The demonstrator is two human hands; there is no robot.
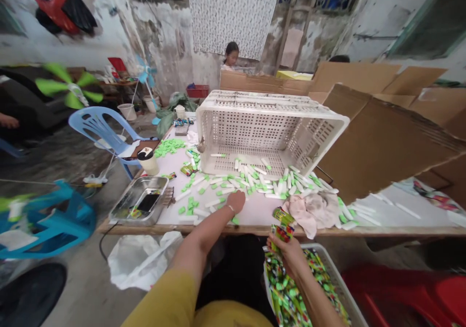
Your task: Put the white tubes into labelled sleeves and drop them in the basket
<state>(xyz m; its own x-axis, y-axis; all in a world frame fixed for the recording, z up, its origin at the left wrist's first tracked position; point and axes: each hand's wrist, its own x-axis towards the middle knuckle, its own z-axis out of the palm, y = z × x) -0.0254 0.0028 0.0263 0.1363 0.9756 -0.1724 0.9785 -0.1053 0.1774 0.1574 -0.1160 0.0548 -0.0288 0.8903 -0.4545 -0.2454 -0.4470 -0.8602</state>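
My left hand reaches over the table among white tubes with green caps; its fingers look curled downward, and whatever they hold is hidden. My right hand is closed on several colourful printed packets, just off the table's front edge. Below it stands a white crate full of similar green packets. Another printed packet lies on the table beside a crumpled pink cloth.
A white perforated basket lies on its side, its opening facing me, tubes spilling out. At left are a metal tray, a lidded cup and green caps. Cardboard stands at right. A person is behind the table.
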